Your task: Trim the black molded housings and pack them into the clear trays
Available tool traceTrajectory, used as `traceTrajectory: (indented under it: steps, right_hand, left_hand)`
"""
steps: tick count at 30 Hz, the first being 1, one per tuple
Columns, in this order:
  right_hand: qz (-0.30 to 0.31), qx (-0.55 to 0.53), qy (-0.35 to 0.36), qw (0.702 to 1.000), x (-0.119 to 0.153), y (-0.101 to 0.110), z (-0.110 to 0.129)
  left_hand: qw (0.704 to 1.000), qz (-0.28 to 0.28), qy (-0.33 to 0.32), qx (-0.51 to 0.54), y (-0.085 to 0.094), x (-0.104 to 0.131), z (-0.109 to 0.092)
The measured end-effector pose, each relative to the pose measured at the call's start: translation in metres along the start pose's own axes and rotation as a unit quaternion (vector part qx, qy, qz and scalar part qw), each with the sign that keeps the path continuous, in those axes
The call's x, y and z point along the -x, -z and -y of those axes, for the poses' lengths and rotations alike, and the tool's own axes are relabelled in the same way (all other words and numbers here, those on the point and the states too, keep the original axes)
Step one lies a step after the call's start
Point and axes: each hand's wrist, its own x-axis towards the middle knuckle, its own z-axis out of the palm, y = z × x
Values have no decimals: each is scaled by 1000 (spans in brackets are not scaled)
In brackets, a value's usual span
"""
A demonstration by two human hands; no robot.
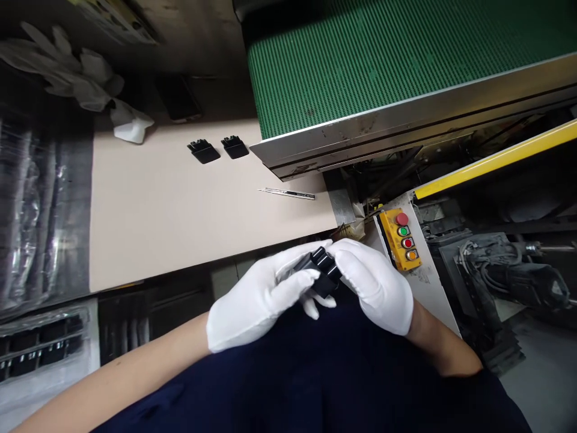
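Holding a black part [328, 280] just off the near edge of the worktop [180, 210], the left hand [264, 297], in a white glove, shows in the head view with its grip clamped on the part's body, thumb on the near face and other fingers beneath. The right hand [376, 285], gloved too, touches the part's glossy ribbed end with its fingers bent and close together; whether its grip pinches the part or only rests there, I cannot tell. Judging by the sheen and crisp edges, the part should be light and stiff, probably plastic, and rather slippery under cloth gloves. The flat body looks the safest place to take hold, since narrow features at the end could chip or snag the fabric. Two black pieces [205, 151] [235, 147] lie on the far side of the worktop, near each other, their toothed ends pointing away. A slim tool [288, 193], perhaps a knife, lies towards the worktop's right end. Past its far right corner runs a green belt [360, 72], and a yellow button box [400, 240] sits to the worktop's right.
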Motion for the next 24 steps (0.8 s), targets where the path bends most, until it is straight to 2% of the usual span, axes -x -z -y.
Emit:
traceTrajectory:
  steps: [5,8,13,18,21,24]
  right_hand:
    - [10,18,3,1000,-6,-2,8]
    - [19,23,12,999,-14,-9,12]
    - [37,42,29,998,-32,-28,20]
    - [51,41,32,997,-55,-50,37]
    - [68,40,35,996,-70,-63,50]
    - [71,43,18,996,-83,-75,59]
  left_hand:
    - [998,-24,-55,-26,2,4,5]
    - [994,-58,-80,-52,10,10,7]
    - [981,-105,-74,-143,33,25,3]
    - [975,-130,-62,-171,58,41,-12]
    - [985,-122,-63,-108,73,49,-22]
    - [997,-65,-46,17,91,54,-30]
